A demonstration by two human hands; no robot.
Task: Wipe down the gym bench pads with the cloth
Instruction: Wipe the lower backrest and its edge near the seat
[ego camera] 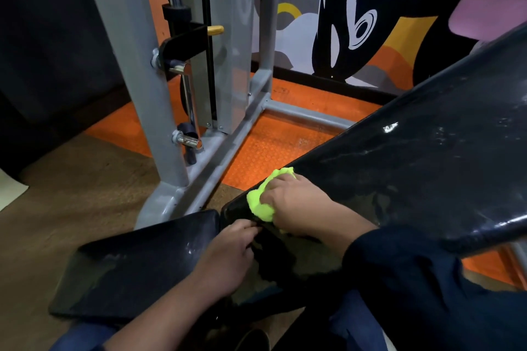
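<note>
Wiping looks underway: the right hand (296,205) presses a bunched cloth (261,202) on the back pad's (413,151) lower end, the left hand (228,256) curls its fingers into the gap beside it (grip unclear), and the seat pad (137,271) probably remains.

The right hand (296,202) lies palm down on the lower end of the inclined back pad (413,151), its fingers curled over a bunched neon-green cloth (261,204) and pressing it against the pad's edge. Its forearm runs back toward the lower right in a dark navy sleeve (399,271). The left hand (228,256) sits just below the cloth, knuckles up, its fingertips (251,226) tucked into the gap at the pad's bottom edge; whether they pinch anything cannot be told. The bare left forearm (159,313) reaches in from the bottom of the view.
</note>
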